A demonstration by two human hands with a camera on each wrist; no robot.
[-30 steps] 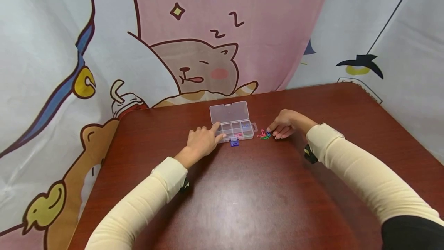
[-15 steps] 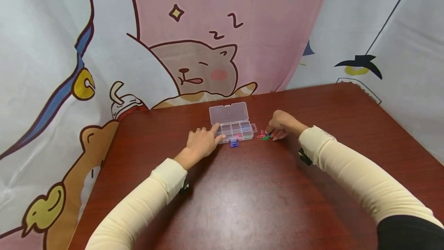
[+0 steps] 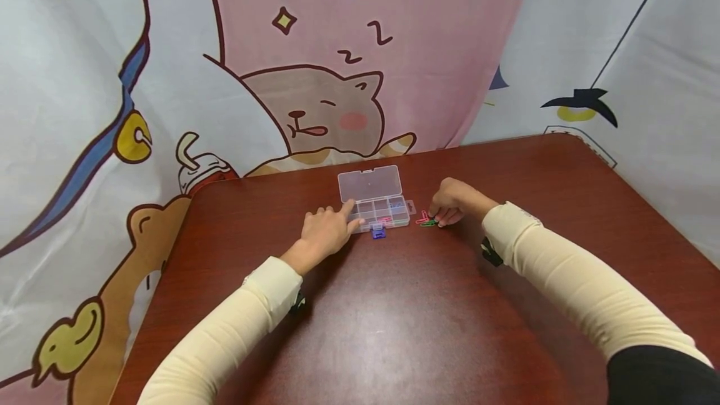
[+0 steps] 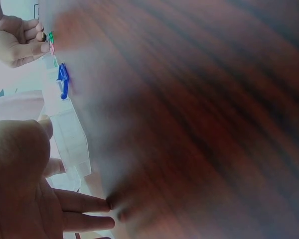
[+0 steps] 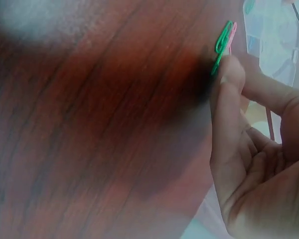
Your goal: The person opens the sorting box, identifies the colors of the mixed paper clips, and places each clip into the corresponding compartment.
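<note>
A clear compartment box (image 3: 381, 203) stands on the table with its lid (image 3: 369, 184) raised. My left hand (image 3: 323, 233) rests at its left end, index finger along the top and thumb at the front wall; the other fingers stretch out straight in the left wrist view. To the right of the box, my right hand (image 3: 450, 199) has thumb and index fingertips together at a small pile of paper clips, pinching one whose colour they hide. A green paper clip (image 5: 222, 37) and a pink paper clip (image 5: 233, 32) show beside those fingertips.
A blue latch (image 3: 378, 233) hangs at the box's front. Blue clips (image 3: 396, 205) lie in the back right compartment, and pink ones (image 3: 385, 220) in a front one. Behind the brown table (image 3: 360, 305) hangs a cartoon-printed curtain (image 3: 315, 5).
My right hand has moved left onto the pile, its fingertips closing in; the blue clip visible there earlier is now mostly covered. My left hand has stayed at the box.
</note>
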